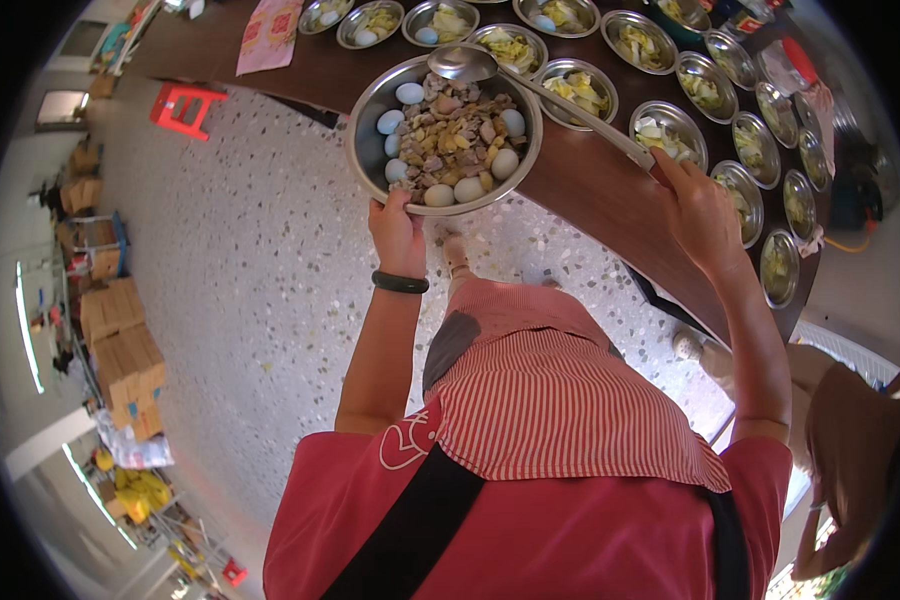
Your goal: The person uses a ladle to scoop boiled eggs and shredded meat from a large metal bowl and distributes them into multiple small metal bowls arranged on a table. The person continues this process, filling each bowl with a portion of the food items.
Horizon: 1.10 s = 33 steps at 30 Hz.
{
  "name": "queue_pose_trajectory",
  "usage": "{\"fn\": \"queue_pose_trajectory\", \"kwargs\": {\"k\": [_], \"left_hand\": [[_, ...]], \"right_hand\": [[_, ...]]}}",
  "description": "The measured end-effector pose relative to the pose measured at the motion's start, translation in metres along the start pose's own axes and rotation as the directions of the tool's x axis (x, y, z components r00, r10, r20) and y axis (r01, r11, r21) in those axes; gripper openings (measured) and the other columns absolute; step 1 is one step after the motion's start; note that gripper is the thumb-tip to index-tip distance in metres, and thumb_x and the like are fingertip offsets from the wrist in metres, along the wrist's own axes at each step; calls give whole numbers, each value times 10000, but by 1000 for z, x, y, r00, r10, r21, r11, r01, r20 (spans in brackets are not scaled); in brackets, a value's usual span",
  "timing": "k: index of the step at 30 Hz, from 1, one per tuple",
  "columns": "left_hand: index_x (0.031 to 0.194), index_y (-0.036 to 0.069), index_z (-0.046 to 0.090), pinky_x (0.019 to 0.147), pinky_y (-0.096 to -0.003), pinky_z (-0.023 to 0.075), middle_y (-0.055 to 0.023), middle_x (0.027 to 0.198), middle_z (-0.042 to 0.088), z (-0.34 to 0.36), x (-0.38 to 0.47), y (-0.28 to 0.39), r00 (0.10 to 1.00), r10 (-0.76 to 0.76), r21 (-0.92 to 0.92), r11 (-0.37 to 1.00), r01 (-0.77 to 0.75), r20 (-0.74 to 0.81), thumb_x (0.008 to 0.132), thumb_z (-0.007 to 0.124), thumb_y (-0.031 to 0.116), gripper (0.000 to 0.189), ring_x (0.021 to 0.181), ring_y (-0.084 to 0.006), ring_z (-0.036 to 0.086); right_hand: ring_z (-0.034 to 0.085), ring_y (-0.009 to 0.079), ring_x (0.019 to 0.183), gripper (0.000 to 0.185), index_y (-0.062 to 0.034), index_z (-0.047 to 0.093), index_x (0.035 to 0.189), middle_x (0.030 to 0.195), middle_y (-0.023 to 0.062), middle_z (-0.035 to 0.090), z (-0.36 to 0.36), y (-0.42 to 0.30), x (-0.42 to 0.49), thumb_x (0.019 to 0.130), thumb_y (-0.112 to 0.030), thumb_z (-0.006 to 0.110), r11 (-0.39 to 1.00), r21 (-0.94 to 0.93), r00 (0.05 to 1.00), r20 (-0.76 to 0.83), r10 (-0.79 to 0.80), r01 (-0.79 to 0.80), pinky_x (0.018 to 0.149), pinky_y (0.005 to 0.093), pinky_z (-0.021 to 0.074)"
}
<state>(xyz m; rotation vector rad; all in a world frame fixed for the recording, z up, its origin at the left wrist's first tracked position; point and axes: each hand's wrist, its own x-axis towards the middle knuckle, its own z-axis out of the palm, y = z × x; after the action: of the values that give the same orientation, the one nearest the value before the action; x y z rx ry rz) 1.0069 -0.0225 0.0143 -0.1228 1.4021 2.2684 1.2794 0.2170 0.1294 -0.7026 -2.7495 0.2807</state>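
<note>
My left hand grips the near rim of a large steel bowl, which holds pieces of cooked meat with pale eggs around them. The handle of a metal ladle is in my right hand. The ladle's head lies over the bowl's far rim; whether it touches is not plain. Beyond and to the right, small metal bowls with chopped cabbage stand on a dark brown table. A few at the far side also hold a pale egg.
A pink printed cloth lies on the table's far left part. A red plastic stool stands on the speckled floor, with cardboard boxes at the left. Another person is close at the right, below a red-lidded container.
</note>
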Motion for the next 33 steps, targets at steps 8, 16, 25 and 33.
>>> {"fn": "queue_pose_trajectory", "kwargs": {"k": [8, 16, 25, 33], "left_hand": [[1054, 34, 539, 626, -261, 507, -39, 925, 589, 5, -8, 8, 997, 5, -17, 1000, -6, -78, 812, 545, -3, 245, 752, -131, 582], [998, 30, 548, 556, -254, 480, -44, 896, 598, 7, -6, 13, 999, 20, -41, 999, -22, -50, 782, 534, -17, 222, 697, -134, 582], [1044, 13, 544, 654, -296, 525, -62, 938, 617, -14, 20, 16, 995, -97, 81, 992, 96, 18, 791, 534, -22, 255, 764, -154, 610], [1017, 12, 559, 662, -283, 502, -55, 913, 620, -10, 23, 30, 993, -95, 66, 994, 91, 65, 775, 527, -41, 249, 735, -146, 594]], "right_hand": [[630, 320, 735, 369, -107, 573, 1209, 866, 101, 624, -57, 16, 37, 842, -90, 613, 990, 22, 988, 63, -139, 138, 627, 434, 494], [581, 207, 687, 420, -133, 598, 1199, 784, 42, 535, -26, -8, 71, 790, -41, 599, 827, -414, 887, -91, -454, 381, 638, 344, 497], [575, 194, 735, 427, -157, 584, 1228, 781, 30, 524, 0, 6, 128, 813, -61, 585, 743, -492, 819, -98, -565, 453, 674, 344, 491], [627, 282, 774, 298, -108, 598, 1160, 830, 85, 616, -55, 0, 130, 863, -129, 589, 851, -366, 925, 198, -325, 378, 665, 419, 495]]}}
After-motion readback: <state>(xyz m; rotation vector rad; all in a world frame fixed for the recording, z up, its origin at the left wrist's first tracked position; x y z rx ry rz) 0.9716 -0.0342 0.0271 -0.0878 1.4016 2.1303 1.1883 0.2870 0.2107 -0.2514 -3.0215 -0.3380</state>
